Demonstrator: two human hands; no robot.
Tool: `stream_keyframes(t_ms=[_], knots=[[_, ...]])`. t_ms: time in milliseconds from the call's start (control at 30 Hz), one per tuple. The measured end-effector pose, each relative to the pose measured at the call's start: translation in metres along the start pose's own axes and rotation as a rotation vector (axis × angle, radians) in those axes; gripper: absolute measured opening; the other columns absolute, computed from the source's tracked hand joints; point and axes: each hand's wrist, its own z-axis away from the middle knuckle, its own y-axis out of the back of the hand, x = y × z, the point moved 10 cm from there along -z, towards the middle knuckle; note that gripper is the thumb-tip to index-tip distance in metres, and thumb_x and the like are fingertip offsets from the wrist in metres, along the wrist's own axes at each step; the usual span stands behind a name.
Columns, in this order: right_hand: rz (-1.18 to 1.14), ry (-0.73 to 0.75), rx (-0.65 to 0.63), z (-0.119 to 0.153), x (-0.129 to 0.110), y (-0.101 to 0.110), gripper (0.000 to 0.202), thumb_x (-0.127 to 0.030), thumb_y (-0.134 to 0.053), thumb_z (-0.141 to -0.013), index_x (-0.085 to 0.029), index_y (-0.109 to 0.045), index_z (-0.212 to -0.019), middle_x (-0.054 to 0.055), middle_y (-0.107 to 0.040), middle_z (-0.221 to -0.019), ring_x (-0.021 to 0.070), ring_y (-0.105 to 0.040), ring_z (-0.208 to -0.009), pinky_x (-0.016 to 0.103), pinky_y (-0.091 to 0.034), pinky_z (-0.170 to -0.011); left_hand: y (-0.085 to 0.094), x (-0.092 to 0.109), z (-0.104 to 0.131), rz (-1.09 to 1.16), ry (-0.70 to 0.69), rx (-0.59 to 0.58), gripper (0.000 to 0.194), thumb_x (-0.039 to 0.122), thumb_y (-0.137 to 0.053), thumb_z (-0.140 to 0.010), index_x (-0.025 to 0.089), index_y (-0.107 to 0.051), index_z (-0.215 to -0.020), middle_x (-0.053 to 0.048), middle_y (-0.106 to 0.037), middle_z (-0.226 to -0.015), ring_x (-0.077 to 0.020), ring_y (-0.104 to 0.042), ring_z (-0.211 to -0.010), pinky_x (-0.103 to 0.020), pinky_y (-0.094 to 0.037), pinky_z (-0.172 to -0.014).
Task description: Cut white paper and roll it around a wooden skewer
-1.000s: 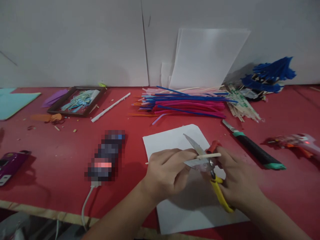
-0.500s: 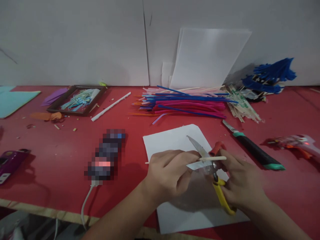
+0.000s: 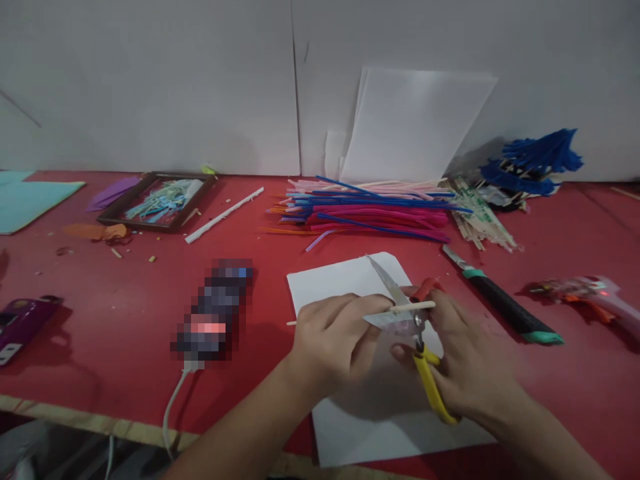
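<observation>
My left hand (image 3: 335,340) is closed around a thin pale wooden stick (image 3: 417,307), whose ends poke out on both sides of the fist. Gripped in my right hand (image 3: 465,357) is a pair of scissors (image 3: 434,390) with yellow on one handle and red on the other. The blades stand apart, and the stick's right part lies between them near the pivot. Both hands are above a white sheet of board (image 3: 360,437) on the red table. The fingertips of my left hand are partly hidden behind the blade and stick.
Pipe cleaners (image 3: 380,217) lie in a colourful pile at the back. A cutter knife (image 3: 505,300) and a glue gun (image 3: 590,293) are on the right. Left are a blurred phone-like device (image 3: 215,310) with a cable, a dark frame (image 3: 160,223) and a purple tool (image 3: 30,323).
The scissors and my right hand have shifted slightly left along the stick, and less of its right end sticks out past the blades. My left hand keeps its hold.
</observation>
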Motion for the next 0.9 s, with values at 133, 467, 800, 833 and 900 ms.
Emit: stream_keyframes(t_ms=[133, 467, 800, 833, 900], knots=[[-0.001, 0.001, -0.049, -0.003, 0.002, -0.005, 0.041, -0.052, -0.049, -0.089, -0.018, -0.049, -0.112, 0.012, -0.065, -0.094, 0.0282, -0.065, -0.082, 0.039, -0.052, -0.067, -0.002, 0.001, -0.001, -0.077, -0.001, 0.017, 0.017, 0.013, -0.045, -0.089, 0.018, -0.058, -0.099, -0.002, -0.074, -0.078, -0.0154, -0.069, -0.064, -0.025, -0.054, -0.062], [-0.140, -0.277, -0.053, -0.003, 0.040, -0.003, 0.038, -0.060, -0.053, -0.085, -0.022, -0.056, -0.087, 0.003, -0.061, -0.067, 0.0196, -0.058, -0.055, 0.030, -0.043, -0.050, 0.035, -0.037, -0.006, -0.282, 0.146, 0.195, 0.007, 0.014, -0.053, -0.095, 0.019, -0.057, -0.098, 0.001, -0.071, -0.075, -0.0085, -0.065, -0.059, -0.017, -0.048, -0.059], [0.294, -0.513, -0.099, -0.030, 0.133, 0.021, 0.024, -0.039, -0.063, -0.076, -0.026, -0.047, -0.064, 0.005, -0.056, -0.057, 0.0209, -0.050, -0.049, 0.033, -0.034, -0.050, 0.002, -0.041, 0.001, -0.406, 0.128, -0.024, 0.010, 0.018, -0.050, -0.096, 0.020, -0.059, -0.091, 0.001, -0.070, -0.074, -0.0159, -0.058, -0.063, -0.029, -0.040, -0.059], [0.310, -0.498, -0.089, -0.033, 0.138, 0.021, 0.025, -0.039, -0.062, -0.076, -0.026, -0.045, -0.063, 0.007, -0.057, -0.059, 0.0221, -0.051, -0.051, 0.034, -0.035, -0.051, -0.001, -0.041, 0.001, -0.409, 0.127, -0.048, 0.011, 0.019, -0.050, -0.096, 0.020, -0.059, -0.091, 0.002, -0.070, -0.073, -0.0162, -0.057, -0.062, -0.029, -0.039, -0.058], [0.338, -0.462, -0.052, -0.035, 0.142, 0.020, 0.024, -0.039, -0.061, -0.076, -0.026, -0.045, -0.064, 0.011, -0.058, -0.062, 0.0261, -0.055, -0.057, 0.038, -0.039, -0.054, -0.007, -0.040, 0.003, -0.408, 0.121, -0.091, 0.012, 0.019, -0.050, -0.096, 0.020, -0.059, -0.090, 0.002, -0.070, -0.074, -0.0166, -0.056, -0.064, -0.030, -0.039, -0.058]])
